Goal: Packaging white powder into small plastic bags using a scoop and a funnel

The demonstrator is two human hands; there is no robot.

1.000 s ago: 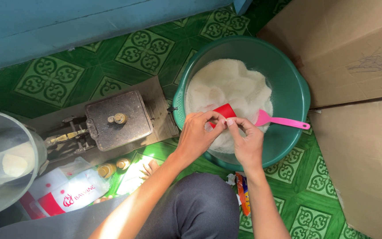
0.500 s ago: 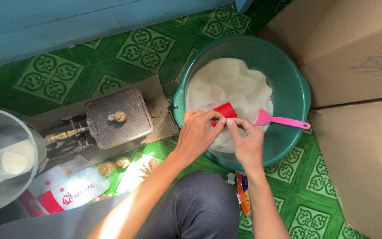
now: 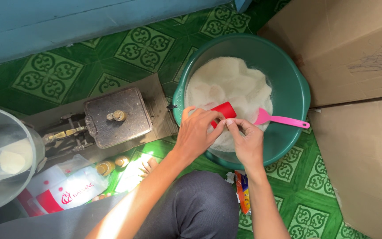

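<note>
While our knee sits lowest in view, a small orange packet [image 3: 242, 193] lies on the green tiles just beside it, and a clear bag with a red-and-white label [image 3: 69, 191] lies by the metal pot [image 3: 5, 159]. Our left hand [image 3: 196, 132] and right hand [image 3: 247, 141] pinch a red packet [image 3: 223, 112] between closed fingertips over the near rim of the green basin [image 3: 295, 88]. White flakes fill it; a pink scoop [image 3: 279, 119] rests inside. Cardboard boxes [image 3: 354, 48] crowd the right; open tile remains beyond the dark press [image 3: 116, 117].
</note>
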